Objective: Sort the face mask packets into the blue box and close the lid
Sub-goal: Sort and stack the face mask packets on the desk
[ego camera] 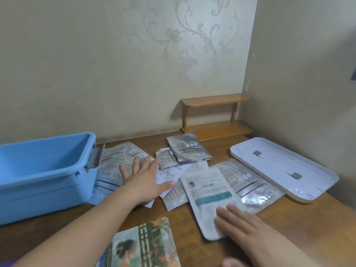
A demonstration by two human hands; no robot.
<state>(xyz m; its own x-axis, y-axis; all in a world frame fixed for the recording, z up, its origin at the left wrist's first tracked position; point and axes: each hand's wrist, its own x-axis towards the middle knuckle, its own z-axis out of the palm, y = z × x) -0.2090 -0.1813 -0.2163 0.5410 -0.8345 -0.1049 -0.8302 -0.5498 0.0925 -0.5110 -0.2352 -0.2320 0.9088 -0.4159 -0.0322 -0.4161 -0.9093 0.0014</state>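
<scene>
Fingers of the left hand (143, 177) spread wide and flat, pressing on the scattered packets (115, 164) just right of the box; fingers of the right hand (248, 230) straight, lying flat on the near end of a long white packet (210, 201), thumb blurred at the bottom edge. Neither hand grips anything. Wooden table (289, 212) cut off by the frame near and left. Blue box (44, 172) far left, open, left part cut off, metal latch on its right end; inside looks bare, floor partly hidden by the rim. White lid (285, 168) lies far right, underside up, well apart from the box. Small wooden shelf (215, 116) at the far wall. Silver packets (187, 149) overlap mid-table, some half-hidden under others. Picture packet (146, 245) near, cut off at bottom. Print everywhere too small to read; no brand legible.
</scene>
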